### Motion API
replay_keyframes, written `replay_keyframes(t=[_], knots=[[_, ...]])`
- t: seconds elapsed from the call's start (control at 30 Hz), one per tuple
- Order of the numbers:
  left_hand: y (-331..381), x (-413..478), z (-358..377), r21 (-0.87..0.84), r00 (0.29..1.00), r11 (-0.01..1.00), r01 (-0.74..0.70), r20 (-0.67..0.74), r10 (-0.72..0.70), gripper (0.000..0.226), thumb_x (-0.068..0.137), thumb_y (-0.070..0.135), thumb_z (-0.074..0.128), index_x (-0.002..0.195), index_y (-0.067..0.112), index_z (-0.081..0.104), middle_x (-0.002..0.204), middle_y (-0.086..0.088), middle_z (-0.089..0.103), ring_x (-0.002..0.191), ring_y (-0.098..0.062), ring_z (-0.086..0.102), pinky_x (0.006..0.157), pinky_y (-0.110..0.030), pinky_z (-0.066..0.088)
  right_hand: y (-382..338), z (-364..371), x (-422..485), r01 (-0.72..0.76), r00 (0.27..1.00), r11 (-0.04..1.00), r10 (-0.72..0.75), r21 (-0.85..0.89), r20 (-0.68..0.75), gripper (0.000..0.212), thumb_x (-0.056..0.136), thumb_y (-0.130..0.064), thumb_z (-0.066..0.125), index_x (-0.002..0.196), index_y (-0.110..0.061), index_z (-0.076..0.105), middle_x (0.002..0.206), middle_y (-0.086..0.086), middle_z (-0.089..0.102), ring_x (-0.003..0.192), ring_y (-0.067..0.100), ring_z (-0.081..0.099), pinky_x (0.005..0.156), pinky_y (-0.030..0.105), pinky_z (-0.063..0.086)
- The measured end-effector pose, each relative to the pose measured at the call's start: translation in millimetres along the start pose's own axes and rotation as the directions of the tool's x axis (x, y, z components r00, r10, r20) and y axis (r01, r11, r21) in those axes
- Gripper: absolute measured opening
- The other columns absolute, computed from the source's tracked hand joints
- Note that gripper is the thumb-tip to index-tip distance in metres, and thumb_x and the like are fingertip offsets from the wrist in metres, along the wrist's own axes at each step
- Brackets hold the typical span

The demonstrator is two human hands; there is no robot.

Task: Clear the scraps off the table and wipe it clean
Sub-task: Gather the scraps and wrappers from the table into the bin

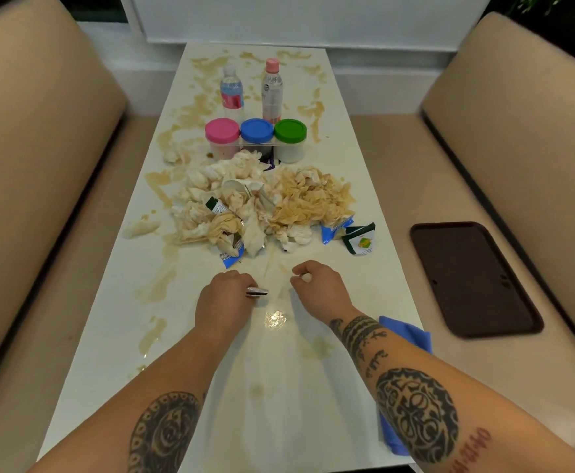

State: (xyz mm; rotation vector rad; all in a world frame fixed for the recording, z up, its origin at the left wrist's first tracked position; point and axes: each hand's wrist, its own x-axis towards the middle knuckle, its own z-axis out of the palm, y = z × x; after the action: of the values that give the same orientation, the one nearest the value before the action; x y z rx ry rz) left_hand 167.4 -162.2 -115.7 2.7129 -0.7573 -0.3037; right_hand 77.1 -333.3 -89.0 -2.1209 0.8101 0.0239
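Left hand (226, 293) pinches a foil scrap (258, 291), right hand (317, 283) a white bit (305, 276); sweep scraps (262, 206) together before wiping the tabletop (279, 387).

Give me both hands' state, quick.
Left hand: curled around a small silvery scrap.
Right hand: pinching a small white scrap.
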Motion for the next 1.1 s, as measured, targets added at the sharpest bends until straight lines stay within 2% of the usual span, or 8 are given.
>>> replay_keyframes(t=[0.1,0.17,0.3,0.57,0.7,0.8,0.9,1.1], knots=[[-2.7,0.1,-1.5,-0.039,0.999,0.999,0.037,-0.037,-0.039,0.016,0.095,0.016,0.06,0.103,0.022,0.072,0.092,0.001,0.056,0.09,-0.021,0.055,0.07,-0.033,0.045,-2.9,-2.9,3.1,0.004,1.0,0.999,-0.004,0.036,-0.002,0.023,0.096,-0.025,0.06,0.116,-0.02,0.069,0.119,0.0,0.067,0.094,0.011,0.053,0.082,0.022,0.04],[-2.3,1.0,-10.1,-0.291,0.985,0.946,0.139,-0.06,-0.163,0.012,0.099,0.021,0.057,0.095,0.017,0.068,0.09,-0.002,0.054,0.077,-0.018,0.052,0.062,-0.03,0.037,-8.7,-2.5,6.3,0.006,1.0,0.998,-0.006,0.058,-0.002,0.02,0.095,-0.025,0.06,0.113,-0.021,0.069,0.116,0.0,0.067,0.093,0.011,0.055,0.08,0.023,0.041],[-6.5,3.3,-35.7,-0.788,0.889,0.51,0.346,0.101,-0.446,0.02,0.103,0.028,0.052,0.086,0.018,0.054,0.082,0.0,0.055,0.067,-0.019,0.043,0.059,-0.03,0.036,-33.7,7.1,20.7,0.038,0.999,0.996,-0.038,0.075,-0.014,0.014,0.095,-0.029,0.062,0.106,-0.023,0.069,0.111,0.0,0.069,0.072,0.007,0.057,0.067,0.025,0.043],[-33.7,2.8,-55.3,-0.939,0.855,0.065,0.337,0.277,-0.438,0.014,0.106,0.017,0.05,0.109,0.017,0.064,0.089,-0.002,0.063,0.063,-0.015,0.045,0.061,-0.028,0.038,-75.7,35.8,58.8,0.034,0.999,0.994,-0.033,0.105,-0.018,0.047,0.091,-0.039,0.069,0.13,-0.013,0.063,0.128,0.004,0.065,0.117,0.024,0.06,0.086,0.026,0.042],[-38.5,1.5,-51.8,-0.926,0.831,-0.026,0.377,0.351,-0.432,0.018,0.106,0.016,0.049,0.111,0.013,0.066,0.077,-0.002,0.052,0.059,-0.015,0.042,0.058,-0.027,0.034,-77.3,46.1,64.6,0.037,0.997,0.999,-0.035,0.027,-0.063,0.02,0.094,-0.031,0.064,0.1,-0.014,0.071,0.099,0.006,0.069,0.097,0.026,0.065,0.072,0.026,0.039],[-39.0,1.6,-50.0,-0.915,0.82,-0.054,0.4,0.384,-0.424,0.013,0.103,0.016,0.055,0.108,0.012,0.066,0.072,0.0,0.049,0.057,-0.014,0.04,0.055,-0.026,0.032,-76.1,44.3,54.0,0.049,0.997,0.994,-0.043,0.102,-0.068,0.021,0.096,-0.029,0.058,0.105,-0.013,0.067,0.101,0.0,0.059,0.093,0.021,0.059,0.076,0.028,0.042],[-35.7,0.5,-50.3,-0.911,0.825,-0.068,0.406,0.398,-0.401,0.01,0.099,0.02,0.061,0.106,0.013,0.063,0.068,0.002,0.047,0.054,-0.013,0.037,0.053,-0.026,0.031,-72.4,40.9,36.1,0.117,0.992,0.956,-0.1,0.267,-0.075,0.014,0.093,-0.03,0.058,0.096,-0.016,0.062,0.103,-0.002,0.057,0.095,0.019,0.056,0.085,0.035,0.047],[-26.7,-12.5,-61.0,-0.896,0.826,-0.119,0.427,0.441,-0.351,0.024,0.1,0.034,0.061,0.109,0.013,0.066,0.068,0.001,0.045,0.056,-0.014,0.039,0.053,-0.028,0.031,-81.1,33.4,5.7,-0.018,0.998,0.7,0.051,0.714,-0.025,0.022,0.072,-0.029,0.057,0.074,-0.012,0.043,0.079,0.013,0.041,0.074,0.025,0.042,0.052,0.028,0.029]])
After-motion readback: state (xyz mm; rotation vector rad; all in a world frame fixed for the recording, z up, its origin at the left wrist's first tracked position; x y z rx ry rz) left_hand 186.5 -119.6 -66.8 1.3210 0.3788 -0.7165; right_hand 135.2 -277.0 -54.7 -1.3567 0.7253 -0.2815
